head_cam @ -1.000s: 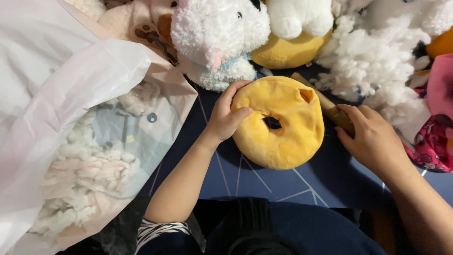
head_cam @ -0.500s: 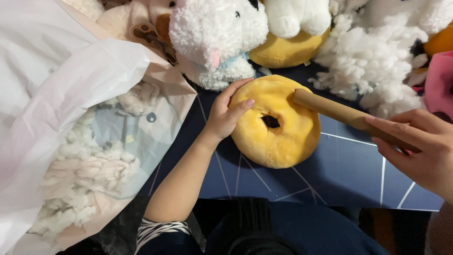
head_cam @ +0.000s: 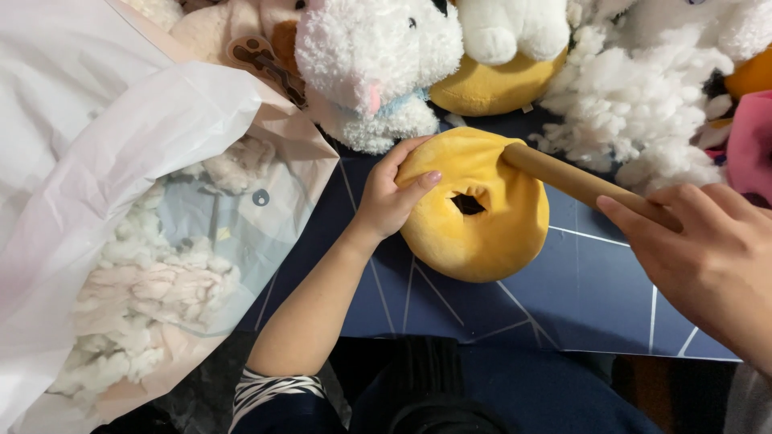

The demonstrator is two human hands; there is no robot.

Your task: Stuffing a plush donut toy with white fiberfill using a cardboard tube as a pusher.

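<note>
A yellow doughnut-shaped plush cushion [head_cam: 474, 233] with a small hole in its middle lies on a dark blue mat [head_cam: 563, 305]. My left hand [head_cam: 390, 197] grips the cushion's left edge. My right hand [head_cam: 708, 257] holds a brown wooden stick [head_cam: 579, 181], whose far tip pokes into the cushion's upper right rim.
A large open white plastic bag [head_cam: 121, 161] of white and pinkish stuffing fills the left. A white fluffy plush animal [head_cam: 370, 64], another yellow cushion [head_cam: 490, 88], a pile of loose white stuffing [head_cam: 635, 96] and a pink item [head_cam: 752, 145] line the back.
My right hand picked up the wooden stick from behind the cushion, drew back to the right and pushed the stick's tip into the cushion's rim. My left hand stayed on the cushion.
</note>
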